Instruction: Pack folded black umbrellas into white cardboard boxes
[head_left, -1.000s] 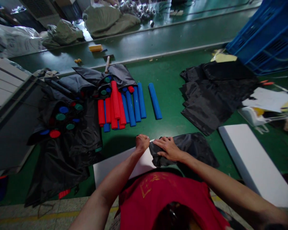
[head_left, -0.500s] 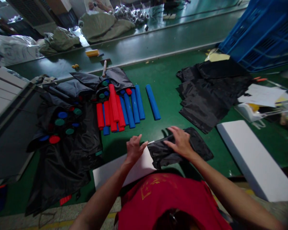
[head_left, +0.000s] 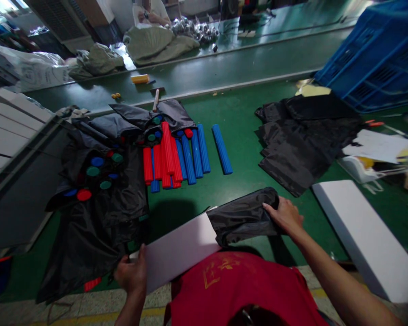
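A long white box lies slantwise in front of my body, its right end inside the mouth of a black fabric bag. My left hand grips the box's left end, thumb on its near side. The closed end of the bag is pinched in my right hand, thumb on top and the fingers partly hidden behind the cloth. Beyond the box lie red ribbed tubes and blue ribbed tubes, grouped together, with a single blue tube apart on their right.
Filled black bags with coloured tube ends showing are heaped at left. Flat black bags lie at right, near a blue crate. Another white box rests along the right. A hammer lies at the back; a person sits beyond the bench.
My left hand has moved down-left from the bag's mouth to the box's far left end. My right hand has slid right to the bag's closed end, and the bag is stretched out straighter.
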A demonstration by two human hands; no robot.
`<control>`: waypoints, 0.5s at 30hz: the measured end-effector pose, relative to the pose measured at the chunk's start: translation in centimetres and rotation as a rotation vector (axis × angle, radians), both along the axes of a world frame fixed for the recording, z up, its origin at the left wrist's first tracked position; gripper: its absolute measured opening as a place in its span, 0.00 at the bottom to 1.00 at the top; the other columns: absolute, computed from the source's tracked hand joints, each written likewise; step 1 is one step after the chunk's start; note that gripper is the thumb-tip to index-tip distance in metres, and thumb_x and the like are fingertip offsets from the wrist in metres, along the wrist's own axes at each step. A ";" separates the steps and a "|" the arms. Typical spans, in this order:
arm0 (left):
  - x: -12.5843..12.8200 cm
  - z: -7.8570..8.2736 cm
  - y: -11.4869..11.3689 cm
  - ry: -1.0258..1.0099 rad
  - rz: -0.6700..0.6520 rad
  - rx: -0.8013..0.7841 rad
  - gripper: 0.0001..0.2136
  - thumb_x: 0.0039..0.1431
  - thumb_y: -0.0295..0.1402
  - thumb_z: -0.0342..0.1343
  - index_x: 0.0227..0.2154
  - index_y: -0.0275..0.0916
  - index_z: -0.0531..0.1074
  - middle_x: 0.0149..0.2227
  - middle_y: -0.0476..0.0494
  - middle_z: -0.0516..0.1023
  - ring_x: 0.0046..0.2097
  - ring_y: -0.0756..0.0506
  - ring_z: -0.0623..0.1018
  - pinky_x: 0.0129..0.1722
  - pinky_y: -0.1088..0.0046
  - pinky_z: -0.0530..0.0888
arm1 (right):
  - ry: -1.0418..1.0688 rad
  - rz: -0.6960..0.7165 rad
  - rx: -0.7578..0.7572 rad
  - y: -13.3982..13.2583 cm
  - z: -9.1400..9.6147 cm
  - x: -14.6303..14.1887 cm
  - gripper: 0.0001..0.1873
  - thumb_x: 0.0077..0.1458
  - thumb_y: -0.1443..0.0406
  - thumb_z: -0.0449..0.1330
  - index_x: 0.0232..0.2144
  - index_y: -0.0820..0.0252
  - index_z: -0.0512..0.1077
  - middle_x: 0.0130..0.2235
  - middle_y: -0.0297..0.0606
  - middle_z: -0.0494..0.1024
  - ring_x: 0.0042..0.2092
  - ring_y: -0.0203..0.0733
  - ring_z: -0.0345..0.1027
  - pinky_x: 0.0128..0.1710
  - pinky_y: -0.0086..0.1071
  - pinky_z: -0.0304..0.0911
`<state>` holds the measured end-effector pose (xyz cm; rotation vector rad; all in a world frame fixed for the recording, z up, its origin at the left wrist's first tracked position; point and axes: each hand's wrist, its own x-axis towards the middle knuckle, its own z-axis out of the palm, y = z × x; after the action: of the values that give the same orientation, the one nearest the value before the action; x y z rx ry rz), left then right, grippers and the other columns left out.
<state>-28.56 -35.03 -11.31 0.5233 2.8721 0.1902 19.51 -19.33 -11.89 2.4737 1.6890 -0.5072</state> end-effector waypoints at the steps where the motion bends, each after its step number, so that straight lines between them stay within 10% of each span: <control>1: 0.0 0.1 0.1 -0.072 0.020 -0.022 0.31 0.51 0.58 0.48 0.40 0.32 0.74 0.40 0.26 0.78 0.45 0.29 0.77 0.38 0.57 0.74 | 0.004 0.011 -0.011 0.3 0.3 -0.3 0.30 0.56 0.47 0.53 0.47 0.68 0.69 0.45 0.58 0.74 0.44 0.59 0.70 0.40 0.44 0.64; 8: 0.9 0.4 4.5 -0.190 -0.092 -0.060 0.33 0.47 0.54 0.54 0.40 0.24 0.74 0.45 0.17 0.76 0.49 0.27 0.76 0.41 0.59 0.73 | 0.111 0.183 0.013 0.6 0.0 -5.0 0.20 0.58 0.57 0.54 0.45 0.67 0.70 0.45 0.55 0.76 0.47 0.53 0.71 0.44 0.38 0.63; 15: 1.9 -0.4 2.7 -0.362 -0.146 0.078 0.25 0.52 0.52 0.52 0.39 0.33 0.75 0.40 0.31 0.80 0.43 0.36 0.80 0.39 0.66 0.74 | 0.163 0.146 -0.011 -0.5 1.6 -7.3 0.26 0.61 0.51 0.46 0.44 0.67 0.71 0.42 0.55 0.78 0.42 0.55 0.73 0.37 0.39 0.64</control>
<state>-26.63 -32.35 -11.71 0.6379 2.4730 0.3365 12.17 -19.81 -10.28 2.3348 1.9024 -0.7153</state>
